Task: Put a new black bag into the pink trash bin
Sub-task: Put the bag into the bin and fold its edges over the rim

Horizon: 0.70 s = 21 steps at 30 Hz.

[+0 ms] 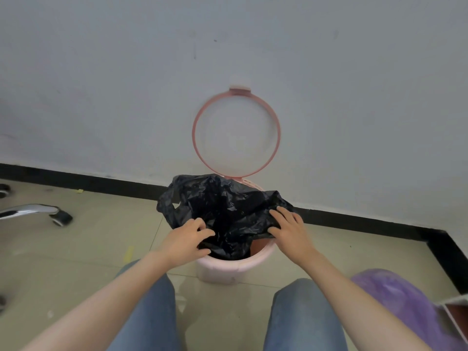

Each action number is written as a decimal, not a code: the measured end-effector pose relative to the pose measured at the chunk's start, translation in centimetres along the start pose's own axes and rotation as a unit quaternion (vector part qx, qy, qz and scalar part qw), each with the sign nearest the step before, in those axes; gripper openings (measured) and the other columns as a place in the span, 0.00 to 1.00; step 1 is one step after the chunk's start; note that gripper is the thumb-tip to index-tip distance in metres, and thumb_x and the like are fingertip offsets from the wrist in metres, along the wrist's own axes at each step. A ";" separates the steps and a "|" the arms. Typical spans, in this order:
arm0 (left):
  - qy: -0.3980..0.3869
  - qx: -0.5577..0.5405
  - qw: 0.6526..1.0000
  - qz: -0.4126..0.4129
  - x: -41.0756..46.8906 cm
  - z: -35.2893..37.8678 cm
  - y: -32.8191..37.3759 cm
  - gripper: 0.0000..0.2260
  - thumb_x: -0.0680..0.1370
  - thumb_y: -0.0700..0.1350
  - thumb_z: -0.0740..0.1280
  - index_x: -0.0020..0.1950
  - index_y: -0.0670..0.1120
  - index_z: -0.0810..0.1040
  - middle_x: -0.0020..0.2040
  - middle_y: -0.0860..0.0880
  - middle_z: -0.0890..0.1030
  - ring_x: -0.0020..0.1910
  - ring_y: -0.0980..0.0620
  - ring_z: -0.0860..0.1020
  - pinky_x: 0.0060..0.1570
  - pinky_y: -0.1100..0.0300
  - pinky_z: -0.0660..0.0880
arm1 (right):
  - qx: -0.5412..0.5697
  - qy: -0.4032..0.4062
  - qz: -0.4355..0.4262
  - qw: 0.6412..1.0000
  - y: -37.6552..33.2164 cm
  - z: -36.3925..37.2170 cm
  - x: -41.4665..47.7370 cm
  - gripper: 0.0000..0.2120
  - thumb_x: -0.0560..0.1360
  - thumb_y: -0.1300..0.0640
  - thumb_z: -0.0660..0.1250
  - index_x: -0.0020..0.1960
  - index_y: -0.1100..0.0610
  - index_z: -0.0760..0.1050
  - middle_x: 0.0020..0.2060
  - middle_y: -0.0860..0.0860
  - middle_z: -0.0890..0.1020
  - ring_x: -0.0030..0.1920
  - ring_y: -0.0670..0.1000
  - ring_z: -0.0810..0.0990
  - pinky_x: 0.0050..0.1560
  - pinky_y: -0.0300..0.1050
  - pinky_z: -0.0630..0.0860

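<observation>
The pink trash bin (pixel 234 268) stands on the tiled floor against the white wall. Its pink ring lid (pixel 278 134) is flipped up and leans on the wall. A crumpled black bag (pixel 228 209) lies over the bin's mouth, spilling past the rim on the left and right. My left hand (pixel 188 240) grips the bag's near left edge at the rim. My right hand (pixel 288 226) rests on the bag's right side with fingers curled over the plastic. A gap of bare bin interior shows at the near right.
A chrome chair leg with a black caster (pixel 60 217) lies on the floor at the left. A filled purple bag (pixel 400 305) sits at the lower right beside a white box edge (pixel 453 304). My knees in blue jeans flank the bin.
</observation>
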<state>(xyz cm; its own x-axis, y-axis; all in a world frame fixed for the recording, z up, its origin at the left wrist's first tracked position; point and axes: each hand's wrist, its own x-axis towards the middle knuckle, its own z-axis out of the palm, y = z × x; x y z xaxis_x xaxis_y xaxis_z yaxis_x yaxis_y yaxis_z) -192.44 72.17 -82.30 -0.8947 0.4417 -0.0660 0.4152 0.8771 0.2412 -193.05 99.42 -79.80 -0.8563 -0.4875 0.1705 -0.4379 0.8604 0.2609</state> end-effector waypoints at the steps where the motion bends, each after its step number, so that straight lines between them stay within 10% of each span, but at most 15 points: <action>1: -0.018 0.015 1.000 -0.013 -0.2 0.0 -0.3 0.22 0.76 0.53 0.61 0.69 0.51 0.66 0.60 0.50 0.70 0.58 0.50 0.69 0.41 0.61 0.66 | 0.013 0.021 0.001 1.000 0.2 -0.1 0.0 0.13 0.49 0.59 0.82 0.28 0.51 0.81 0.48 0.54 0.86 0.51 0.57 0.83 0.45 0.52 0.81; 8: -0.064 0.127 0.990 0.016 -0.3 -0.3 -1.5 0.13 0.80 0.49 0.54 0.54 0.48 0.76 0.49 0.50 0.74 0.53 0.49 0.70 0.46 0.59 0.57 | 0.184 0.140 0.078 0.970 4.0 -0.2 -1.5 0.21 0.49 0.83 0.72 0.36 0.64 0.83 0.31 0.59 0.85 0.34 0.62 0.84 0.29 0.57 0.81; 13: 0.103 0.173 0.972 0.119 -2.6 -1.8 -2.2 0.06 0.66 0.46 0.76 0.34 0.50 0.79 0.31 0.55 0.78 0.31 0.54 0.77 0.35 0.66 0.67 | 0.107 0.111 -0.016 0.988 4.7 0.6 -3.4 0.23 0.45 0.77 0.78 0.36 0.59 0.84 0.33 0.54 0.86 0.36 0.58 0.85 0.31 0.50 0.82; 18: 0.084 0.188 0.959 0.193 -5.7 -0.1 -2.4 0.12 0.69 0.47 0.57 0.26 0.52 0.73 0.24 0.55 0.73 0.24 0.56 0.73 0.27 0.67 0.66 | 0.051 0.055 -0.100 0.992 2.8 2.6 -5.5 0.21 0.46 0.68 0.82 0.35 0.54 0.84 0.42 0.55 0.86 0.46 0.59 0.85 0.41 0.51 0.82; 21: 0.039 0.207 0.958 0.195 -6.0 0.4 -1.8 0.08 0.67 0.49 0.66 0.28 0.52 0.75 0.27 0.55 0.75 0.26 0.57 0.75 0.23 0.67 0.69 | 0.032 0.015 -0.100 0.994 2.4 3.3 -6.6 0.23 0.43 0.64 0.83 0.36 0.50 0.84 0.44 0.58 0.86 0.46 0.60 0.84 0.41 0.51 0.82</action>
<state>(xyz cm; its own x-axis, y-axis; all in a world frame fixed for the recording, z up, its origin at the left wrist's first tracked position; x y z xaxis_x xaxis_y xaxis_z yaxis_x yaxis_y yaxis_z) -187.76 68.06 -82.73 -0.6607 0.7502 0.0265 0.7361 0.6545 -0.1725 -189.33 105.15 -83.43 -0.7416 -0.6539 0.1497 -0.6166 0.7524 0.2317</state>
